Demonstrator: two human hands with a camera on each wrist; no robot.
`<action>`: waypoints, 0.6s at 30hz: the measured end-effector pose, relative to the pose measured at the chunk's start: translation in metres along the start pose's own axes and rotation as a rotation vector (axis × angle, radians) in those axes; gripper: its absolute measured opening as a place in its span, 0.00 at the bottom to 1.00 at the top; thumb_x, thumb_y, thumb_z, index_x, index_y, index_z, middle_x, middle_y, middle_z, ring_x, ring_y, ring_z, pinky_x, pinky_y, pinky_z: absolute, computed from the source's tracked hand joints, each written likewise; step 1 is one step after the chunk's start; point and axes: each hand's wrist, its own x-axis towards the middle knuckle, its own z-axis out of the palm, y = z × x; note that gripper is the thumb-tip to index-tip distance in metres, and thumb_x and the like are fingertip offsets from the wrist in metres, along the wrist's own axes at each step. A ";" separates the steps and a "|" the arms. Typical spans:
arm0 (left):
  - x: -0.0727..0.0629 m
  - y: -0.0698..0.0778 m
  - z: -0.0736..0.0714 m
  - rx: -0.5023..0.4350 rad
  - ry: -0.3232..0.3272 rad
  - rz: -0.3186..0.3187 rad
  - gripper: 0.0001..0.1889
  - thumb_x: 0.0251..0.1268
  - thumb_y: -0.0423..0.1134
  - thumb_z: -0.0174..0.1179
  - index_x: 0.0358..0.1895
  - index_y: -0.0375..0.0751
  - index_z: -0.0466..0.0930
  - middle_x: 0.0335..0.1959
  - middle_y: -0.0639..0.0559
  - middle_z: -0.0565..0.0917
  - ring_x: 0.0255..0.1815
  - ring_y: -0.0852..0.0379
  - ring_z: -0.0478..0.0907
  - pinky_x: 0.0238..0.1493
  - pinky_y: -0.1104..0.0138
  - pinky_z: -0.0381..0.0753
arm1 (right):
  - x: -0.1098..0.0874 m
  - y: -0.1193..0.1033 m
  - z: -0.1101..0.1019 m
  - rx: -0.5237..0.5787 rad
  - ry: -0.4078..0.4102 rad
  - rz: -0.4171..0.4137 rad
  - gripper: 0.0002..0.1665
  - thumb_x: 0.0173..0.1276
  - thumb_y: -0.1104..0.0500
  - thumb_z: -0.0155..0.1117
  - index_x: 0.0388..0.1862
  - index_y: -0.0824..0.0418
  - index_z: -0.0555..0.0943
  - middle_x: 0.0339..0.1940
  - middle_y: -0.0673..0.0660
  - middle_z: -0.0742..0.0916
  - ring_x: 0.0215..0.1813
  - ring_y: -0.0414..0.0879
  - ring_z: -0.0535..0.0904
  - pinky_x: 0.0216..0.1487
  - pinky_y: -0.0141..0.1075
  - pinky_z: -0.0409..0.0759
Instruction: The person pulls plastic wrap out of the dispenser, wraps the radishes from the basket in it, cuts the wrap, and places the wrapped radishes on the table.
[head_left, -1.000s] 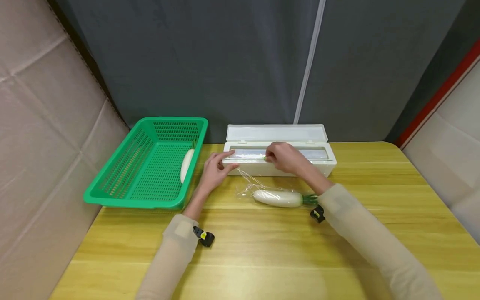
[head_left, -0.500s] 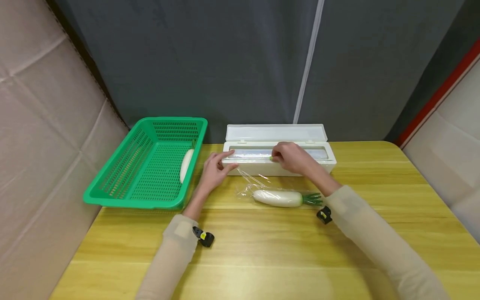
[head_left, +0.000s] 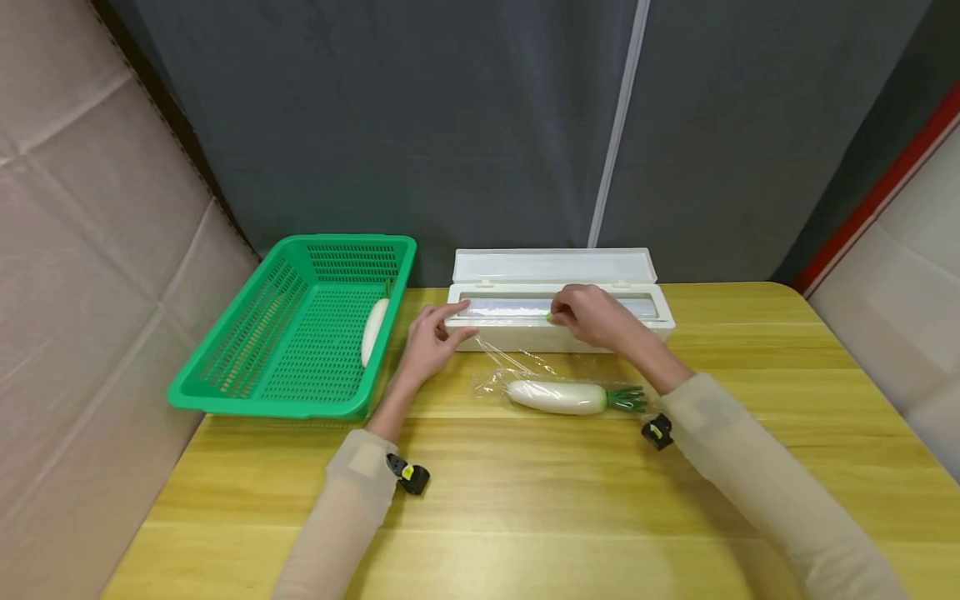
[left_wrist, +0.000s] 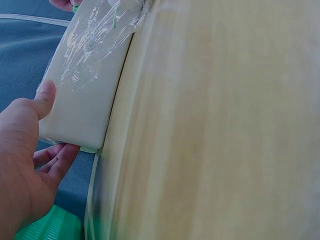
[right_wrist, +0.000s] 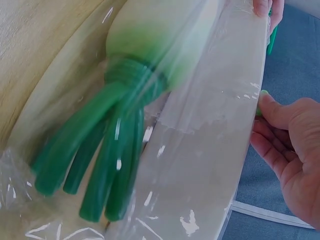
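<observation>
A white cling film dispenser [head_left: 517,338] stands at the back of the table with its lid raised and a film roll inside. Its left end is held by my left hand [head_left: 429,343], thumb and fingers on either side of the corner in the left wrist view. My right hand [head_left: 590,317] pinches a small green slide cutter [head_left: 551,317] on the front rim, right of the middle. Clear cling film [head_left: 491,379] hangs from that rim down to a white radish [head_left: 557,397] with green stalks [right_wrist: 120,135], lying wrapped in film before the box.
To the left stands a green perforated basket [head_left: 300,408] with another white radish [head_left: 373,332] along its right side. A dark grey curtain [head_left: 390,125] rises behind the wooden table [head_left: 480,517], with pale panels at both sides.
My right hand has slid rightward along the dispenser's rim with the cutter, and its sleeve no longer covers the radish's stalks. My left hand stays at the box's left end.
</observation>
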 end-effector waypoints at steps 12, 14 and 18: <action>0.002 0.000 0.000 -0.008 -0.023 -0.027 0.27 0.61 0.46 0.73 0.65 0.49 0.81 0.36 0.49 0.73 0.31 0.54 0.70 0.35 0.65 0.73 | -0.006 0.004 -0.006 -0.011 -0.001 0.001 0.02 0.68 0.67 0.68 0.36 0.67 0.86 0.34 0.58 0.87 0.36 0.51 0.83 0.41 0.45 0.83; 0.001 0.000 0.000 -0.007 -0.019 -0.030 0.27 0.61 0.45 0.73 0.65 0.49 0.81 0.36 0.49 0.73 0.30 0.54 0.70 0.35 0.65 0.73 | -0.007 0.005 -0.007 -0.018 -0.001 -0.004 0.02 0.68 0.67 0.68 0.36 0.67 0.86 0.34 0.58 0.87 0.37 0.52 0.84 0.42 0.46 0.83; 0.001 0.000 0.000 -0.004 -0.014 -0.026 0.27 0.61 0.45 0.73 0.64 0.48 0.81 0.36 0.49 0.72 0.30 0.53 0.70 0.35 0.65 0.73 | -0.008 0.007 -0.007 -0.030 0.002 -0.006 0.03 0.69 0.66 0.68 0.36 0.66 0.86 0.34 0.57 0.87 0.37 0.52 0.84 0.42 0.46 0.83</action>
